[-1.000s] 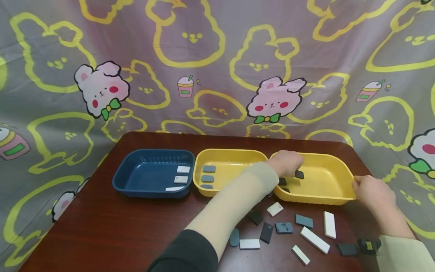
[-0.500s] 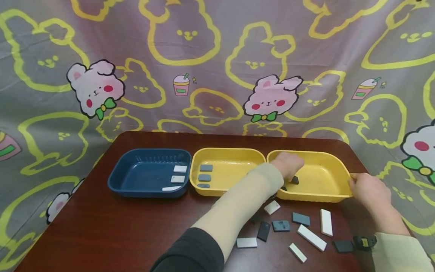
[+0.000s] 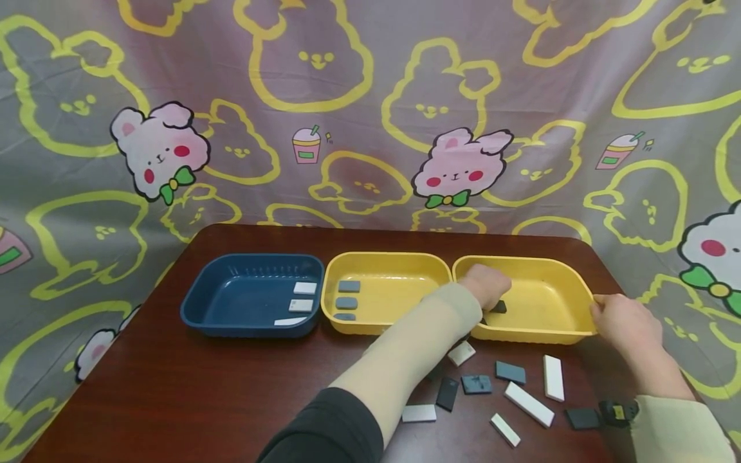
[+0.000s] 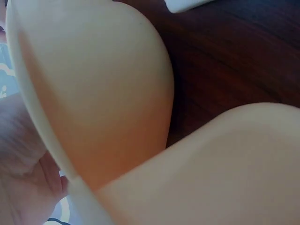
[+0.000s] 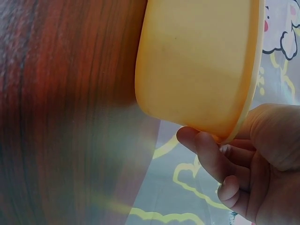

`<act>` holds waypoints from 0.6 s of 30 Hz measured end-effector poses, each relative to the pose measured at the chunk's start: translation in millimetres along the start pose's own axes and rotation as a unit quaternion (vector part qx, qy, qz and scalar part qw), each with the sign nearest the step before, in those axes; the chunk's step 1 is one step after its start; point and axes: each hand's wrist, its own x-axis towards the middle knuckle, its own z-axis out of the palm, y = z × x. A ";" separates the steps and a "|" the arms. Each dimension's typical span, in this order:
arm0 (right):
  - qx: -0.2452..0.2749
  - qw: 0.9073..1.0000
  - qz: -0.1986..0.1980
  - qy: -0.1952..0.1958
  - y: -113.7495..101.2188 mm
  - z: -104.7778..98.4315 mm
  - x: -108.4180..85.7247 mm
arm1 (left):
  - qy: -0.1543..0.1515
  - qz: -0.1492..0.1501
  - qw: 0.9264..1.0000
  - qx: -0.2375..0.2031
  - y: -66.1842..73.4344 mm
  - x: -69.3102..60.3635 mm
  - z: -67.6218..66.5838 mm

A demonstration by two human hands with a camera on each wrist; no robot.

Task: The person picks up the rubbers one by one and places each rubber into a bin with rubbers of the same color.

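Head view: rightmost yellow tray [image 3: 532,336], right of centre, long axis left-right between hands. Right hand [image 3: 630,325] pinches right rim; left hand [image 3: 487,283] nearer black block [image 3: 500,307], just below it, fingers hidden, grip unclear.

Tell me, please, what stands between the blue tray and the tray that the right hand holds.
The head view shows a second yellow tray there, blue-grey blocks at its left end.
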 end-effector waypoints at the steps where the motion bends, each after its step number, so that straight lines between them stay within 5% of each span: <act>1: 0.000 1.000 -0.001 0.001 -0.5 -0.4 0.5 | 0.001 0.000 1.000 0.002 -0.2 -0.5 -0.1; 9: -0.001 1.000 -0.001 -0.004 -2.2 -1.5 1.5 | 0.008 0.020 1.000 0.012 -6.5 -7.8 -3.5; 18: -0.002 1.000 -0.001 -0.007 -2.1 -4.0 2.1 | 0.074 0.094 0.992 0.029 -28.5 -32.1 -18.7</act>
